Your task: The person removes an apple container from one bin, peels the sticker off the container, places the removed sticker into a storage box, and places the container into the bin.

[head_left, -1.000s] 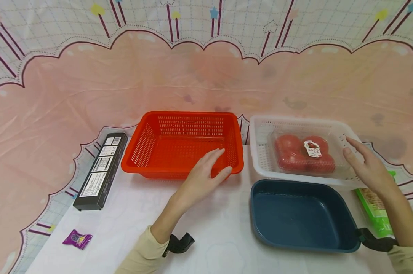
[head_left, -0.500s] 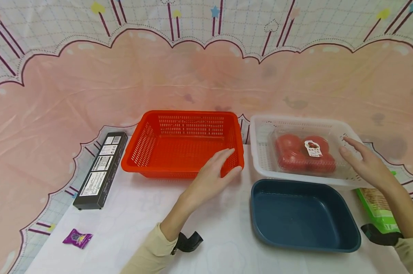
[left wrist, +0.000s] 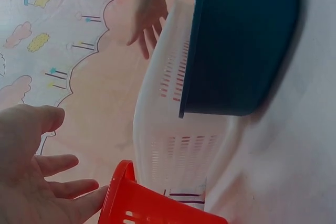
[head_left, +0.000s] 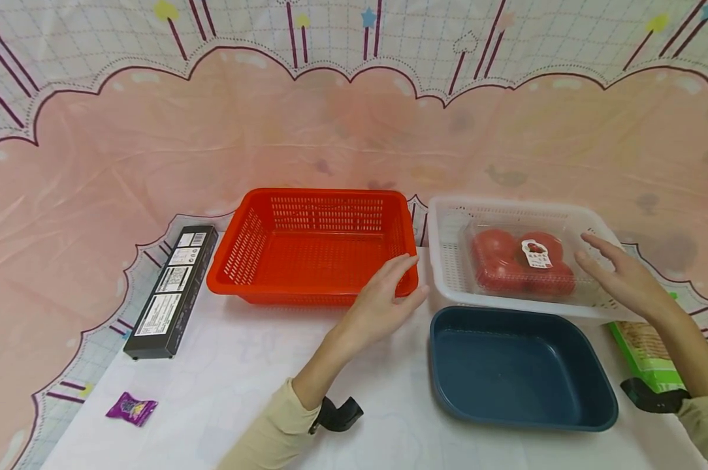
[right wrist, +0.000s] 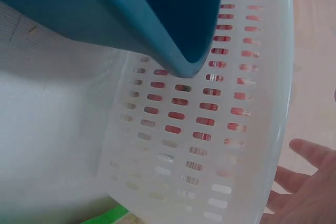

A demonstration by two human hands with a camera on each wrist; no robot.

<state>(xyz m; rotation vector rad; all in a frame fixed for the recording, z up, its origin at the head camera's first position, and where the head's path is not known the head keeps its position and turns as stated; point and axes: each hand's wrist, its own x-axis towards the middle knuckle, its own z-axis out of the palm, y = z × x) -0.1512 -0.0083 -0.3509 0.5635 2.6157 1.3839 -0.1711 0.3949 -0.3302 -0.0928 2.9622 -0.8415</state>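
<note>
Both hands hang slack-fingered and hold nothing. Left hand (head_left: 383,303) hovers at the near right corner of the red basket (head_left: 313,245), left of the white basket (head_left: 448,261); contact with the red rim cannot be told. Right hand (head_left: 621,281) is at the white basket's right rim, fingers stretched over it, just beside the tomato pack (head_left: 521,261) lying inside. Nearest, in front of the white basket, sits a blue tub (head_left: 518,369), rims touching. A green packet (head_left: 644,352) pokes out under the white basket's right end. Far to its left lie a candy (head_left: 132,409) and a black box (head_left: 168,290).
</note>
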